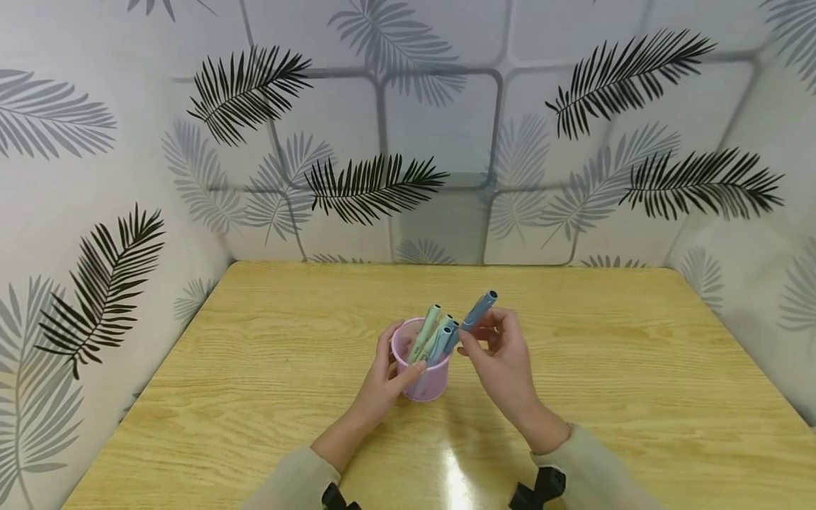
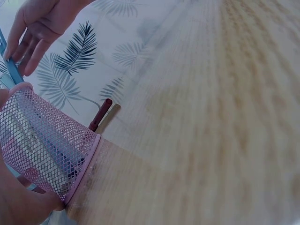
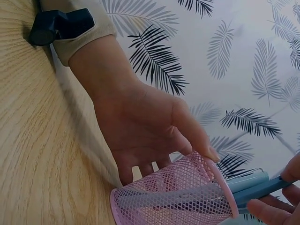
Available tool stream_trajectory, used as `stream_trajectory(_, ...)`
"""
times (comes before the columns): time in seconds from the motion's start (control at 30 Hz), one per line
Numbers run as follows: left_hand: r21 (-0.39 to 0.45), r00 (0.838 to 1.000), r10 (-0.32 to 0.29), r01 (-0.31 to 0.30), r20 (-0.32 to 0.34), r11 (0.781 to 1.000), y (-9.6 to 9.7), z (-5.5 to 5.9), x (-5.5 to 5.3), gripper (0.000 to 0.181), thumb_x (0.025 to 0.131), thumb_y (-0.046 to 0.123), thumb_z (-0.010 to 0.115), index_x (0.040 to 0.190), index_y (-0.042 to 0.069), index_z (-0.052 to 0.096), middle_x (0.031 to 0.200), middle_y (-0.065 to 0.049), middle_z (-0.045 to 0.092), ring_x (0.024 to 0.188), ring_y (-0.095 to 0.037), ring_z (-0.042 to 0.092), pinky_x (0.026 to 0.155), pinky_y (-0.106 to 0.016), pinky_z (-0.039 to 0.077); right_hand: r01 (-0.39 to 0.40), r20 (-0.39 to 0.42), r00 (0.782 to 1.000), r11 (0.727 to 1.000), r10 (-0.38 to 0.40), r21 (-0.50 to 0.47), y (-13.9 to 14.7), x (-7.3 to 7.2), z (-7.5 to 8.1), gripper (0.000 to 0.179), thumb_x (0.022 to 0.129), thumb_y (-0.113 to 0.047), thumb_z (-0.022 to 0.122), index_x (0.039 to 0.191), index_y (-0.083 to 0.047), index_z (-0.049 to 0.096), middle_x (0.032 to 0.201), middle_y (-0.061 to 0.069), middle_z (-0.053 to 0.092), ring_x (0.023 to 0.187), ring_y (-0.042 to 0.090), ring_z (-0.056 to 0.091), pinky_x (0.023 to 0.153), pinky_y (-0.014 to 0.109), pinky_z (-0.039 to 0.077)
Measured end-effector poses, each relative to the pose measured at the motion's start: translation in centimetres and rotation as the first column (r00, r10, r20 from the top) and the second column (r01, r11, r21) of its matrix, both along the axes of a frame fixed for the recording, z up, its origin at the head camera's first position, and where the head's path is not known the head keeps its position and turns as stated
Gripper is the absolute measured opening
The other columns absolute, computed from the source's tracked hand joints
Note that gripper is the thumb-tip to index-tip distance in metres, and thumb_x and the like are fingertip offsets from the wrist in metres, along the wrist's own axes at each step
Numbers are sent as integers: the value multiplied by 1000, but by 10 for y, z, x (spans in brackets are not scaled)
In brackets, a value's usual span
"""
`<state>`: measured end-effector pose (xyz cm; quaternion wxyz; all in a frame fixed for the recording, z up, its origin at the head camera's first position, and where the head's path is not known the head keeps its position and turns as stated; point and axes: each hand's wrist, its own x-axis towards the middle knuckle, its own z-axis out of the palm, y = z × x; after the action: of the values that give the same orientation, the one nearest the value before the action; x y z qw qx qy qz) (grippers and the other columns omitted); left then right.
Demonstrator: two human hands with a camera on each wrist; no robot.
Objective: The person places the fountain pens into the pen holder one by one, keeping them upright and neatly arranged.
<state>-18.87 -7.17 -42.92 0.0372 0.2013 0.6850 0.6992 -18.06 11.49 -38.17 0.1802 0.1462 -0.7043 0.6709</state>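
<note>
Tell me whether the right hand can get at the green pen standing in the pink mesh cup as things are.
Probably not right away. The right hand is beside the cup's open mouth, and the green pen sticks up free, but its fingers already pinch a blue pen. The left hand only steadies the cup's side.

The left hand [image 3: 145, 126] grips the pink mesh cup [image 3: 173, 197] standing on the wooden table [image 3: 42, 154]; fingertips [image 3: 269, 211] pinch a blue pen [image 3: 262, 187] at its rim.

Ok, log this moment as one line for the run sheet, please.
left hand: grips pink mesh cup | right hand: pinches blue pen, tilted at cup rim | cup: upright on wooden table, other pens inside
</note>
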Motion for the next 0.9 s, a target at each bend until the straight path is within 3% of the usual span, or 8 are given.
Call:
stream_trajectory(0.2, -4, 1000, -5, 5, -9, 1000, 0, 0, 0, 68, 91, 7, 55, 145, 6, 12, 144, -24, 23, 126, -39, 31, 99, -53, 31, 14, 55, 998, 990, -22, 140, -2, -5, -7, 33, 84, 7, 62, 112, 4, 45, 97, 17, 53, 83, 26, 57, 61, 29, 53)
stream_trajectory(0.4, -3, 1000, -2, 2, -17, 1000, 0, -1, -1, 68, 91, 6, 55, 145, 6, 13, 143, -24, 24, 126, -40, 32, 99, -53, 31, 56, 1, 998, 963, -59, 263, -3, -11, -16, 30, 84, 0, 66, 109, -4, 50, 93, 8, 59, 81, 19, 58, 58, 25, 49)
stream_trajectory(0.53, 6, 1000, -8, 8, -15, 1000, -1, -1, -1, 67, 91, 6, 55, 144, 7, 14, 144, -23, 24, 127, -39, 31, 99, -53, 30, 78, -35, 997, 929, -70, 362, -4, -12, -22, 26, 81, 1, 68, 102, -5, 55, 91, 5, 61, 74, 17, 57, 57, 25, 47)
stream_trajectory(0.73, -4, 1000, -2, 2, -9, 1000, 0, -1, 0, 67, 91, 6, 55, 144, 8, 15, 143, -21, 25, 128, -37, 31, 99, -53, 31, 97, -80, 994, 902, -69, 421, -2, -12, -27, 28, 76, 3, 73, 100, 0, 59, 89, 9, 60, 71, 17, 56, 61, 27, 49)
stream_trajectory(0.9, 5, 1000, 7, -7, -19, 1000, 0, -1, -1, 67, 90, 6, 55, 144, 7, 15, 143, -20, 27, 126, -38, 32, 98, -52, 34, 95, -39, 995, 897, -87, 431, 1, -14, -26, 29, 77, 0, 74, 102, -1, 58, 89, 10, 61, 71, 17, 56, 61, 25, 49)
